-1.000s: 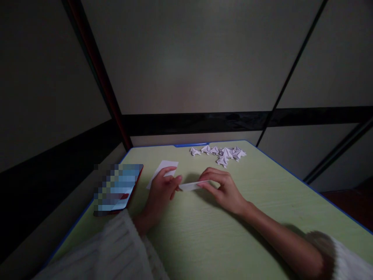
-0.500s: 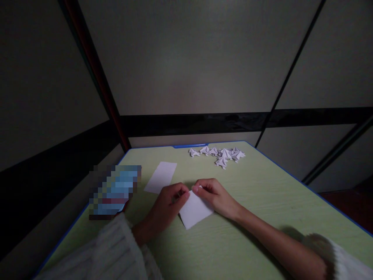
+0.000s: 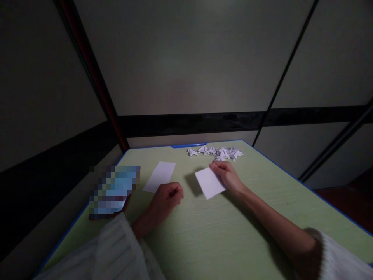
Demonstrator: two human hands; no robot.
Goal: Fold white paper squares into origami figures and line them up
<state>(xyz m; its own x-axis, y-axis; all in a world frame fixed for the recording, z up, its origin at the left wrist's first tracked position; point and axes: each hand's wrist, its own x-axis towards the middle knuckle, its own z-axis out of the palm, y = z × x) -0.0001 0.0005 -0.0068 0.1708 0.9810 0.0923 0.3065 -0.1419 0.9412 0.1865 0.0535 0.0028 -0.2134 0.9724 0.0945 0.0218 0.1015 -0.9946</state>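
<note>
A small white square of paper (image 3: 210,182) is pinched at its upper right corner by my right hand (image 3: 229,175). It hangs just above the table and throws a shadow to its left. My left hand (image 3: 168,196) is closed, fingers curled with nothing in them, over the table just left of the square. Beside that hand lies a flat white sheet of paper (image 3: 160,175). Behind my right hand sits a cluster of several folded white paper figures (image 3: 223,152), partly covered by my fingers.
The light green table (image 3: 186,241) has a blue edge. A pixelated tablet-like device (image 3: 116,190) lies at its left side. Close behind the table's far edge stands a panelled wall (image 3: 186,70) with a dark band.
My left hand has let go of the paper square and stays near its place, fingers curled. My right hand has lifted the square and moved it right and farther away.
</note>
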